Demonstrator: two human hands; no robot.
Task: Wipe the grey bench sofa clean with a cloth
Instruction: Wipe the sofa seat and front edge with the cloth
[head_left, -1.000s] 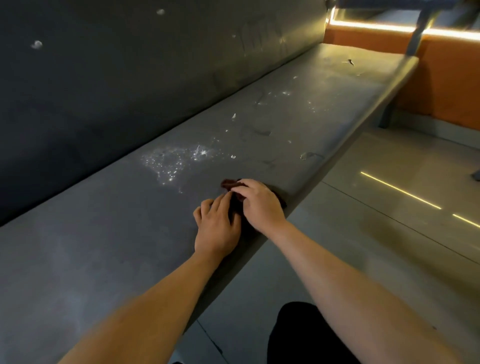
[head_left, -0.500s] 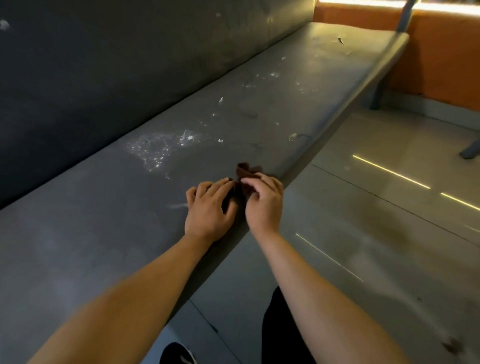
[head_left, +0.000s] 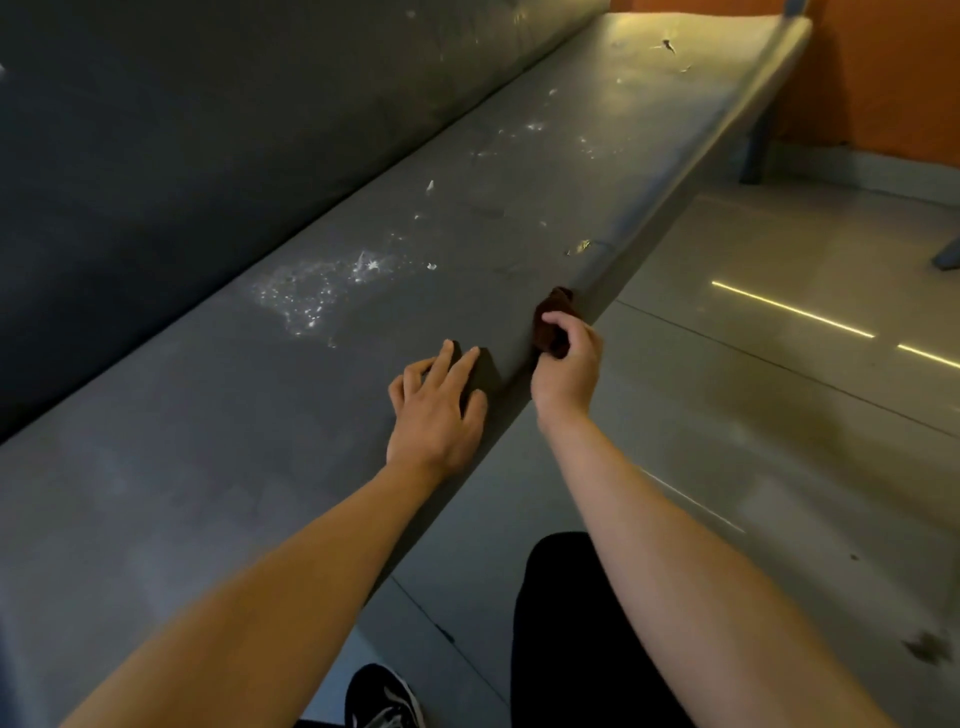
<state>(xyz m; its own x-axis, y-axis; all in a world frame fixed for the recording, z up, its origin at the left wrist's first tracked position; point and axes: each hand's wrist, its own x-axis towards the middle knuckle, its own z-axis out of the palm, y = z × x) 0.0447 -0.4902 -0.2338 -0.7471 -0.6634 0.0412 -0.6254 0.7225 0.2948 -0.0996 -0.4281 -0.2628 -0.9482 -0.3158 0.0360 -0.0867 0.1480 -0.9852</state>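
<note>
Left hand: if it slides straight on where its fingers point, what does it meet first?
The left hand probably meets only bare grey bench sofa seat, passing left of the cloth, then perhaps the scattered white specks.

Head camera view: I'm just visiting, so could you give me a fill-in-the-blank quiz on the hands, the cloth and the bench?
The right hand grips the cloth at the bench sofa's ____ edge. The left hand is over the seat, fingers straight, and holds ____. The wall beyond the bench's far end is ____.
Missing words: front; nothing; orange.
</note>
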